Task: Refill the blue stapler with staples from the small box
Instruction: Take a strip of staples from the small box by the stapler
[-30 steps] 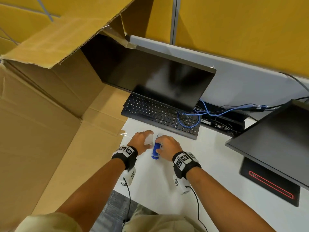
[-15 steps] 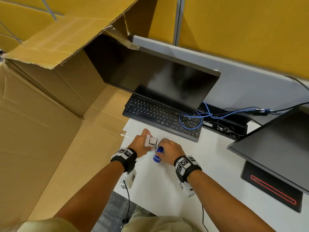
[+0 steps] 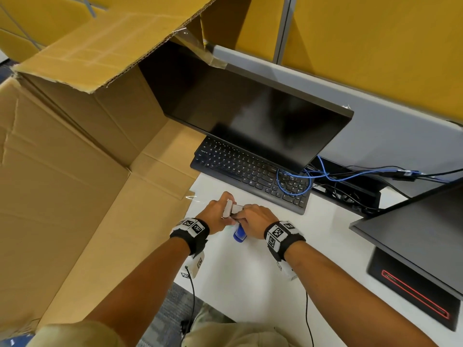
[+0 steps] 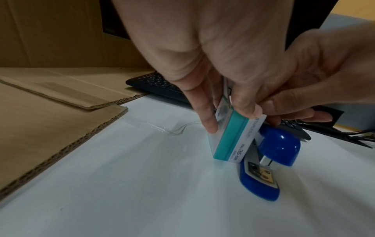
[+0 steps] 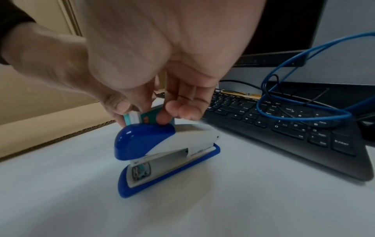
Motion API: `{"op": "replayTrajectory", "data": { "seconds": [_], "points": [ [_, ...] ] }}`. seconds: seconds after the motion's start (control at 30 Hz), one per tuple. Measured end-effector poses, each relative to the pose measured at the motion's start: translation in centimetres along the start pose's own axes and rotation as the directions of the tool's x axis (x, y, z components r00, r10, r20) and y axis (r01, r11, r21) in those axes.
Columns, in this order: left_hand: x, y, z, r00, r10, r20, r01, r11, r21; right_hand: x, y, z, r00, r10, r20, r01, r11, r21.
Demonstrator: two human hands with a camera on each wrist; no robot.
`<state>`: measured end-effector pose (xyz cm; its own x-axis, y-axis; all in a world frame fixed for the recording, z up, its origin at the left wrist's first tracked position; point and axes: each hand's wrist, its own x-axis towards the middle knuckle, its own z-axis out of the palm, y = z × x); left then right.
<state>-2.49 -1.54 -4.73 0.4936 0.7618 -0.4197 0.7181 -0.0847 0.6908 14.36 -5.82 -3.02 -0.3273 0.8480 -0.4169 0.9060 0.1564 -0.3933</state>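
The small box [image 4: 233,137] of staples is held upright just above the white surface [image 4: 142,184], clamped between the thumb and fingers [image 4: 205,112] of the left hand [image 3: 216,214]. The box is white with a teal band; its side reads "No.35" and a blurred word beginning "STAPLES"; the smaller print cannot be read. The right hand [image 3: 255,217] meets the box from the other side, its fingers [image 5: 162,115] curled and pinching at the top end of the box. In the head view a white flap or tray stands out at that end; which it is cannot be told. The blue stapler [image 5: 162,152] rests closed on the surface, just beside and partly under the box, its blue cap toward the person. A black keyboard [image 3: 250,171] lies beyond the hands under a dark monitor [image 3: 250,113], with a blue cable [image 3: 295,181] looped over its right keys. Flattened cardboard [image 3: 75,196] lies to the left. Both wrists carry bands with black-and-white square markers.
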Motion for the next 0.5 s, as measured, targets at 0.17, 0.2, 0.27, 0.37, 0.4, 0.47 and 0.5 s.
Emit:
{"op": "replayTrajectory", "data": {
  "seconds": [0.17, 0.2, 0.27, 0.37, 0.4, 0.47, 0.5],
  "points": [
    [0.0, 0.4, 0.0, 1.000, 0.001, 0.026, -0.001, 1.000, 0.011, 0.5, 0.1, -1.2, 0.997, -0.020, 0.073, 0.019, 1.000, 0.011],
    [-0.1, 0.5, 0.0, 1.000, 0.003, 0.029, -0.004, 1.000, 0.017, 0.6, 0.0, -1.3, 0.996, -0.013, 0.089, 0.012, 1.000, 0.014],
    [-0.2, 0.6, -0.1, 1.000, 0.002, 0.030, -0.003, 1.000, 0.030, 0.9, 0.1, -1.4, 0.994, 0.000, 0.105, -0.004, 0.999, 0.035],
    [-0.3, 0.8, 0.0, 1.000, -0.013, 0.029, 0.013, 1.000, 0.028, 0.9, 0.5, -1.4, 0.993, 0.012, 0.114, -0.025, 0.994, 0.109],
    [-0.3, 0.8, 0.1, 0.999, -0.017, 0.029, 0.016, 0.999, 0.029, 0.8, 0.6, -1.3, 0.994, 0.010, 0.107, -0.025, 0.990, 0.137],
    [-0.4, 1.0, 0.2, 1.000, -0.012, 0.029, 0.011, 0.999, 0.030, 0.5, 0.9, -1.2, 0.997, 0.012, 0.073, -0.026, 0.980, 0.197],
    [-0.4, 1.0, 0.2, 1.000, -0.010, 0.028, 0.009, 1.000, 0.030, 0.2, 0.9, -1.1, 0.999, 0.017, 0.046, -0.027, 0.972, 0.232]
  ]
}}
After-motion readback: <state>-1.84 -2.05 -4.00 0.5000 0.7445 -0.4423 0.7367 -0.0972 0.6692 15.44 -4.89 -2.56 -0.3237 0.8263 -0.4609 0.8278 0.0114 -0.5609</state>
